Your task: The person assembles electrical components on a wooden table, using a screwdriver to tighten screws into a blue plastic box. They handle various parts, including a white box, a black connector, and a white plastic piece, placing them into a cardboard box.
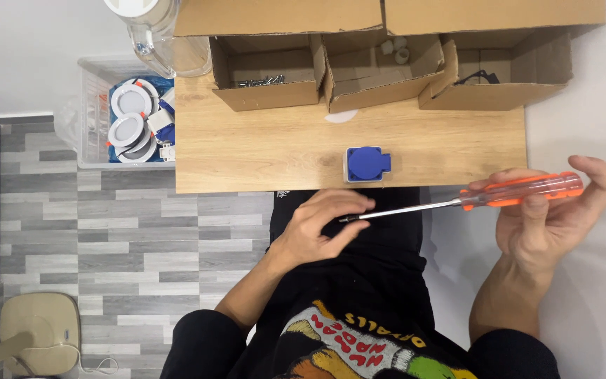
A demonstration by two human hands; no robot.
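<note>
Holding: right hand (548,224) closed around the screwdriver (485,198) by its orange handle
Tip: left hand (317,228) fingers pinch the shaft's end (below the wooden table (261,151))
Handling: likely light, stiff; the handle gives best grip

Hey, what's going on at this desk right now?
A seated person holds an orange-handled screwdriver over their lap. The right hand grips the handle, while the left hand pinches the tip of the metal shaft. On the wooden table in front sits a blue socket, untouched. Behind it are open cardboard boxes, one holding screws. A plastic bin of round white fittings stands beside the table.
</note>
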